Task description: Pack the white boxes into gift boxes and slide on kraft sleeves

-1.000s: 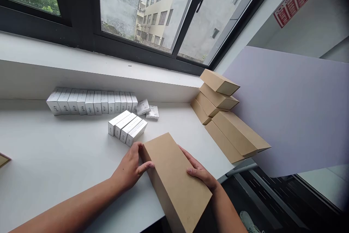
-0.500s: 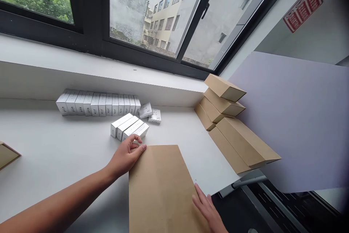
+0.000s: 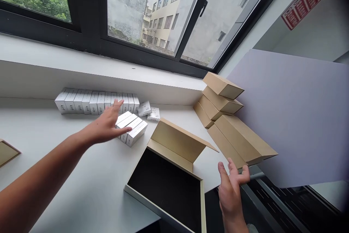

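A brown cardboard box point(image 3: 163, 189) lies at the front of the table with its lid point(image 3: 177, 138) folded back. Its inside is black and nothing lies in it. My left hand point(image 3: 107, 124), fingers spread, is over the near cluster of small white boxes point(image 3: 133, 129) and partly covers them; whether it touches them I cannot tell. To the right of the brown box, my right hand point(image 3: 231, 189) is raised, fingers apart, holding nothing.
A row of small white boxes point(image 3: 81, 102) stands along the wall below the window, with two more lying at its right end. Brown boxes point(image 3: 240, 142) are stacked at the right by a pale panel point(image 3: 294, 124). Part of another brown box point(image 3: 8, 153) shows at far left.
The brown box has gone from closed to open, its lid swung back. My left hand has left it and moved left to the white boxes. My right hand has lifted off to the right.
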The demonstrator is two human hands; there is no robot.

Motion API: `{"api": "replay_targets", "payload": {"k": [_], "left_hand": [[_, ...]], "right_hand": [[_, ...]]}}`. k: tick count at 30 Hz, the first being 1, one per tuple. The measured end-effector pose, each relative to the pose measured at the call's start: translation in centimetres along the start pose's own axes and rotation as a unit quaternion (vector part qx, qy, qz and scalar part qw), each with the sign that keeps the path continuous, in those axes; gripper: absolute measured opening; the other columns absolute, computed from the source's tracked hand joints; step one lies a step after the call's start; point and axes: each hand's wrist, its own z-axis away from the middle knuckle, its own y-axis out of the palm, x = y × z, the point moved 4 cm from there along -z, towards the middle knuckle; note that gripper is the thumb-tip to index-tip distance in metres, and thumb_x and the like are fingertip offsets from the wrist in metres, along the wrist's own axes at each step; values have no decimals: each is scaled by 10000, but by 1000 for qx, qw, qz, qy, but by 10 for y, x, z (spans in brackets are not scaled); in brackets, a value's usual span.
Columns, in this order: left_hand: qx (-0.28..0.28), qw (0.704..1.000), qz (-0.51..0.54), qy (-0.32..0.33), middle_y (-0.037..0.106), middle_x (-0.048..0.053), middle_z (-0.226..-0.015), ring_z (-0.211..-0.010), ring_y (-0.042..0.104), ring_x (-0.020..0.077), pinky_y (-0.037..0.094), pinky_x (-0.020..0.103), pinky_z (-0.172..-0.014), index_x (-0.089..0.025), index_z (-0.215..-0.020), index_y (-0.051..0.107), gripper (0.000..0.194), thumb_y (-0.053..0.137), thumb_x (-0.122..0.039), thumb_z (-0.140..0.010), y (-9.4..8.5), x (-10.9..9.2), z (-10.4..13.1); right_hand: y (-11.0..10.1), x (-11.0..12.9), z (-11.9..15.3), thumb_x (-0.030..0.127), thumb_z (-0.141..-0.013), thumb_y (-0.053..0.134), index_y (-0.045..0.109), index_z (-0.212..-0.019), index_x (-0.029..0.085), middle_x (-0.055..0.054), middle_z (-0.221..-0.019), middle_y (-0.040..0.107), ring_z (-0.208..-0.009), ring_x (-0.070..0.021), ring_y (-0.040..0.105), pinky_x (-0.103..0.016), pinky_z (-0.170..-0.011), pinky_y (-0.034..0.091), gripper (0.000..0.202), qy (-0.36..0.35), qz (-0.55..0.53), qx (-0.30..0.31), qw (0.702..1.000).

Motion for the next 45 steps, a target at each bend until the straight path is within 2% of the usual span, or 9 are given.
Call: {"api": "replay_targets", "payload": {"k": [5, 9, 15, 18, 23, 29, 34, 40, 45], "left_hand": [[70, 990, -8, -123, 427, 203, -1571, -1323, 526, 462, 504, 536, -960, -232, -1590, 295, 1037, 595, -753, -746, 7, 37, -13], [104, 989, 21, -101, 614, 139, -1409, -1089, 678, 379, 538, 428, -830, -312, -1532, 408, 875, 562, -720, -774, 11, 31, -11], [78, 995, 0, -66, 594, 113, -1425, -1057, 674, 318, 517, 342, -779, -275, -1483, 438, 748, 563, -507, -782, 3, 42, -8], [78, 993, 22, -87, 692, 101, -1236, -927, 693, 289, 503, 328, -715, -267, -1412, 477, 725, 602, -511, -740, -2, 53, -9], [-2, 969, 180, -171, 693, 49, -810, -710, 641, 240, 444, 299, -587, -213, -1040, 601, 506, 629, -603, -718, -22, 67, -13], [-84, 886, 415, -187, 680, 46, -813, -690, 623, 194, 487, 298, -601, -179, -982, 609, 480, 734, -532, -681, -48, 48, -11], [-40, 851, 498, -163, 700, 103, -964, -768, 637, 208, 547, 334, -656, -143, -1060, 671, 539, 754, -521, -685, -49, 23, -4], [70, 866, 457, -190, 694, 103, -945, -788, 638, 229, 561, 351, -648, -141, -1064, 646, 527, 730, -523, -710, -12, 5, 1], [167, 856, 454, -181, 688, 96, -974, -819, 640, 223, 555, 322, -656, -146, -1175, 610, 602, 725, -542, -736, 13, -30, 13]], "right_hand": [[38, 47, 25, 443, -962, 576, 66, -1540, 355, -60, -1649, 217, -1568, -268, 80, -539, -1261, 172, 776, -103, -26, 72, 992], [96, 101, 30, 490, -948, 573, 208, -1488, 336, -113, -1537, 386, -1353, -302, 476, -554, -1153, 364, 669, -140, 24, 222, 965], [210, 137, 15, 667, -753, 724, 112, -1586, 292, -161, -1611, 281, -1429, -390, 370, -599, -1111, 369, 1100, -172, 221, 483, 830], [256, 141, 15, 657, -592, 843, 201, -1577, 247, -195, -1621, 226, -1501, -445, 179, -640, -1140, 283, 1245, -226, 293, 521, 769], [288, 137, 13, 560, -599, 852, 518, -1325, 256, -141, -1304, 485, -1265, -409, 447, -557, -968, 459, 855, -243, 321, 510, 760], [275, 134, -8, 442, -694, 787, 550, -1147, 262, -90, -1243, 449, -1048, -270, 565, -410, -828, 525, 542, -223, 273, 466, 812], [201, 160, -41, 480, -662, 833, 544, -1084, 267, -77, -1261, 495, -1028, -238, 608, -393, -862, 540, 554, -178, 23, 371, 911], [76, 183, -35, 600, -515, 884, 609, -1005, 323, -50, -1267, 606, -1241, -365, 556, -517, -948, 510, 627, -188, -255, 356, 879], [53, 160, -11, 653, -718, 683, 654, -1136, 392, 1, -1089, 708, -1087, -266, 659, -414, -838, 590, 494, -15, -415, 351, 839]]}}
